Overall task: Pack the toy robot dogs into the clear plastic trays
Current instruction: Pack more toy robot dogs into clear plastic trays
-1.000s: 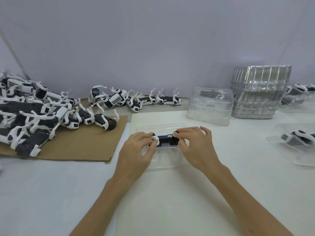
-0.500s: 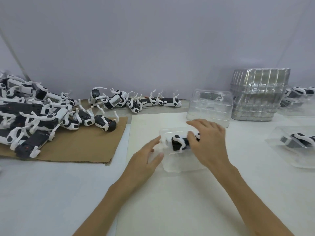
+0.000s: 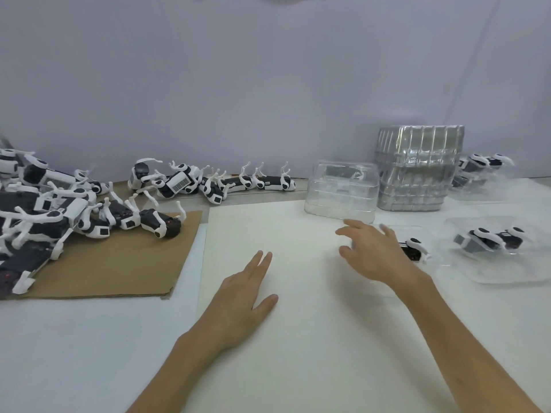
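A white bench (image 3: 74, 353) is seen, with a cardboard sheet (image 3: 119, 263) laid at the left and a heap of loose toy dogs (image 3: 44, 210) piled on it. A tall stack of empty trays (image 3: 417, 168) is set at the back right. The left hand (image 3: 247, 293) is laid flat, fingers straight and released, nothing held. The right hand (image 3: 375, 251) is spread over a clear tray (image 3: 399, 232) (its edges are faint), fingers loose, nearly straight, touching it. A toy dog (image 3: 414, 248) is lodged inside, long axis left to right; which end leads cannot be told. Just beside it on the right, another dog (image 3: 489, 239) is held in a second tray (image 3: 507, 272).
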